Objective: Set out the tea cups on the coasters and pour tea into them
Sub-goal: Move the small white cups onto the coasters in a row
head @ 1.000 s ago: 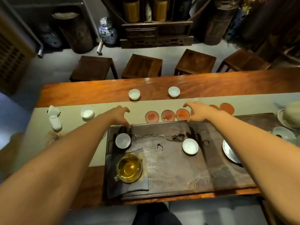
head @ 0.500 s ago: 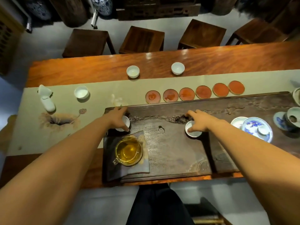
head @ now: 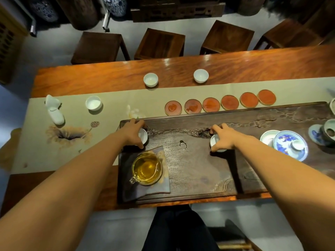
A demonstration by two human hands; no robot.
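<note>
Cups point(head: 143, 136) point(head: 216, 144) mid-frame, each pinched at the rim by our left hand point(head: 133, 132) and right hand point(head: 223, 139) fingers. We should lift level and centre them on the coasters point(head: 192, 106) above.

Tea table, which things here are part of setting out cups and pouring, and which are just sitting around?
Job: left hand on a cup; right hand on a cup; six coasters; glass pitcher of tea.

Lying about: blue-patterned lid, white figurine, stools.
</note>
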